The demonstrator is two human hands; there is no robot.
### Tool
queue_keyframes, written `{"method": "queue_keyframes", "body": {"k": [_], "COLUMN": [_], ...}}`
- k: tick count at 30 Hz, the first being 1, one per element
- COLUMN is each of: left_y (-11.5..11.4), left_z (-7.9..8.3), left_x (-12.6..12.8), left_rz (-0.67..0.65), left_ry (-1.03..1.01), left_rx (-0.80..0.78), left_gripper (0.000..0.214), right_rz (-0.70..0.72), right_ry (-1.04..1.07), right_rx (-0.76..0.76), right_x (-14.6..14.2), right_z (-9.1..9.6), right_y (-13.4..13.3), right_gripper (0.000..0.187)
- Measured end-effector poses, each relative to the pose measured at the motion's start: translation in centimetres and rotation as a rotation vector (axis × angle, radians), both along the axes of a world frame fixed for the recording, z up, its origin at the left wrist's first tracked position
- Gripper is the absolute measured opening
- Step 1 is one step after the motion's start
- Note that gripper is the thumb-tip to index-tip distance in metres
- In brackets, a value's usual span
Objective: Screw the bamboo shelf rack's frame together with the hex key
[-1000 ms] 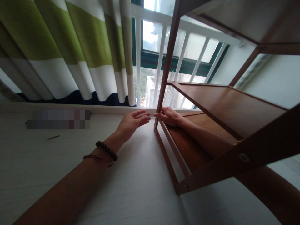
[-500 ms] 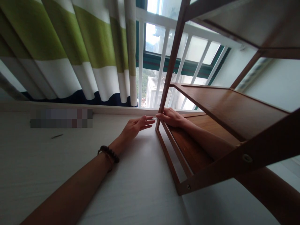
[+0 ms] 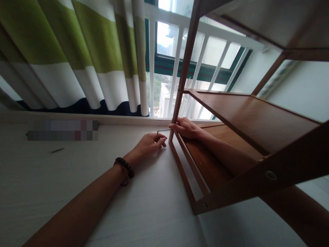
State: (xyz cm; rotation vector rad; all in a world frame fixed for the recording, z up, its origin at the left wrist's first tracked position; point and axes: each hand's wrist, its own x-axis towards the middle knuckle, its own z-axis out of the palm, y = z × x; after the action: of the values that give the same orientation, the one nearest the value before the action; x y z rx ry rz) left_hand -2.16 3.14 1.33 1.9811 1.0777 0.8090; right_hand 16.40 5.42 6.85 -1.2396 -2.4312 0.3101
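A thin L-shaped hex key [image 3: 163, 130] runs from the outer side of a brown wooden shelf's upright [image 3: 177, 103] toward my left hand [image 3: 151, 142]. The fingers of that hand are curled at the key's bent short end, and a dark bead bracelet sits on the wrist. My right hand [image 3: 186, 127] reaches in between the shelf boards and is closed around the same upright, its fingertips beside the spot where the key meets the wood. The key's tip is hidden there.
On the pale floor [image 3: 108, 206] to the left lie a small thin dark object [image 3: 57, 150] and a blurred-out long item [image 3: 63, 130]. A green and white curtain [image 3: 102, 51] hangs behind, beside a window with white railings [image 3: 151, 68]. The shelf's middle board [image 3: 257, 109] overhangs my right forearm.
My left hand has dropped slightly and its fingers have curled in from a straighter pose. More of the hex key, with its bend, now shows. My right hand keeps its place on the upright.
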Motion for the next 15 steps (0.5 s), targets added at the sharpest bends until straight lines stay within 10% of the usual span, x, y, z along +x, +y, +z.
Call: {"method": "queue_keyframes", "body": {"k": [9, 15], "left_y": [0.3, 0.7], "left_z": [2.0, 2.3], "left_x": [-3.0, -2.5], "left_rz": [-0.101, 0.016], "left_ry": [-0.266, -0.445], "left_rx": [-0.526, -0.564], "left_gripper": [0.034, 0.03], "right_rz": [0.008, 0.011], "right_ry": [0.006, 0.008], "right_rx": [0.005, -0.003], "right_x": [0.1, 0.0], "right_z": [-0.1, 0.0], "right_y": [0.2, 0.0], "right_gripper": [0.028, 0.028]}}
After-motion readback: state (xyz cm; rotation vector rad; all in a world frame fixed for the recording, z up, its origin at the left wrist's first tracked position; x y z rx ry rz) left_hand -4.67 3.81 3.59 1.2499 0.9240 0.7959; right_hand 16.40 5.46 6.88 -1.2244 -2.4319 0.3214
